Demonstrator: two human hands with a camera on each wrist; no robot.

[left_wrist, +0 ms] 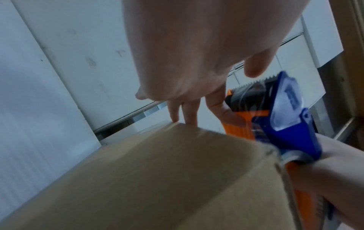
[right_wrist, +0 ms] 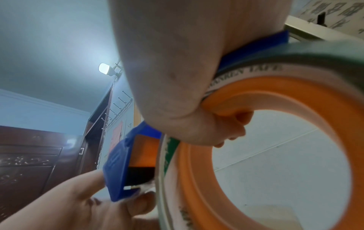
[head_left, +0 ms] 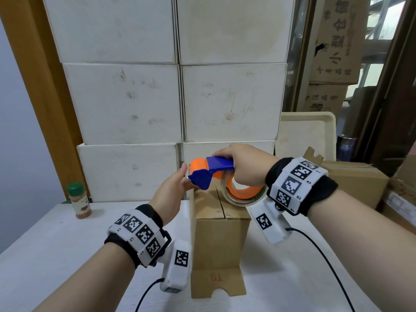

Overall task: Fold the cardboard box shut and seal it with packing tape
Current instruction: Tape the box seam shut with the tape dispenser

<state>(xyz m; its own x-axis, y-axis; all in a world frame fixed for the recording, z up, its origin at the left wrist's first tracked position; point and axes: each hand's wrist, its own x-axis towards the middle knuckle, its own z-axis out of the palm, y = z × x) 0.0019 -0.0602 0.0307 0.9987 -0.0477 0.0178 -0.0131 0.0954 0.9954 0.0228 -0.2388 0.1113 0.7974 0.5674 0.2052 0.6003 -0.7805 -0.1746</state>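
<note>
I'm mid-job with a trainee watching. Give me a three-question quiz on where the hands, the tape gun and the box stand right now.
1. True or false: the right hand grips the tape dispenser by its blue handle.
2. What does the left hand reach for? A) the spice jar B) the dispenser's cutter end C) the beige tray
3. Fill in: the top flaps of the cardboard box are folded ____, with no tape visible along the seam.

Key: 1 true. 2 B; its fingers are at the cutter end above the box's far edge. 3 shut.
</note>
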